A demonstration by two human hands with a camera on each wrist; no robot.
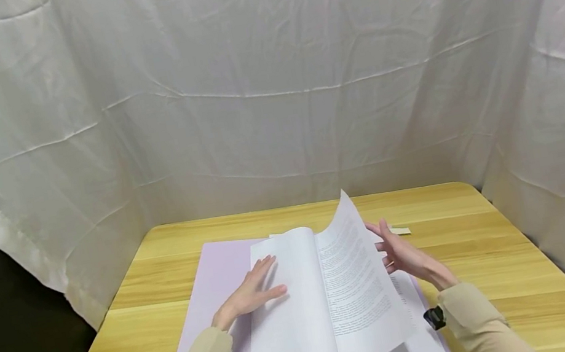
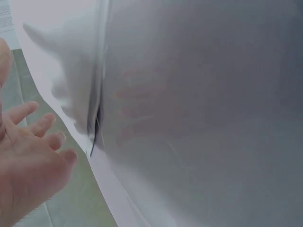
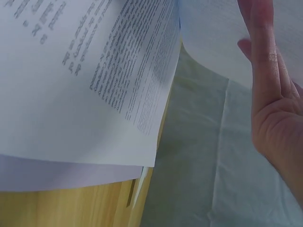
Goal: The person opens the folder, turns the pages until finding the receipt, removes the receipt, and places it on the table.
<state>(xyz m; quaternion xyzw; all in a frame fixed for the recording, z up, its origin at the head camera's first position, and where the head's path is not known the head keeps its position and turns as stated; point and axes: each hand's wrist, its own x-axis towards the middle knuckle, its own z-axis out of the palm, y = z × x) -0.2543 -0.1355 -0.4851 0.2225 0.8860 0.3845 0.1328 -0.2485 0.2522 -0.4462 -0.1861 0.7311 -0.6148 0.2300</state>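
Note:
A lilac folder (image 1: 216,280) lies spread on the table with a stack of white sheets in it. Over the left-hand blank sheet (image 1: 300,316) my left hand (image 1: 250,292) lies with fingers spread, its fingertips at the paper. On the right, a printed sheet (image 1: 360,287) is lifted and curves up to a raised top corner. My right hand (image 1: 404,252) is at that sheet's outer edge, thumb up and fingers extended behind it, partly hidden. The right wrist view shows the right hand (image 3: 270,71) with straight fingers against the back of a pale sheet, and printed text (image 3: 123,71) on the page beneath.
A wooden table (image 1: 499,264) carries the folder near its front edge. A pale strip (image 1: 401,231) sticks out behind the right hand. Grey-white cloth (image 1: 299,73) hangs around the table's back and sides. Something black (image 1: 8,346) shows at the lower left.

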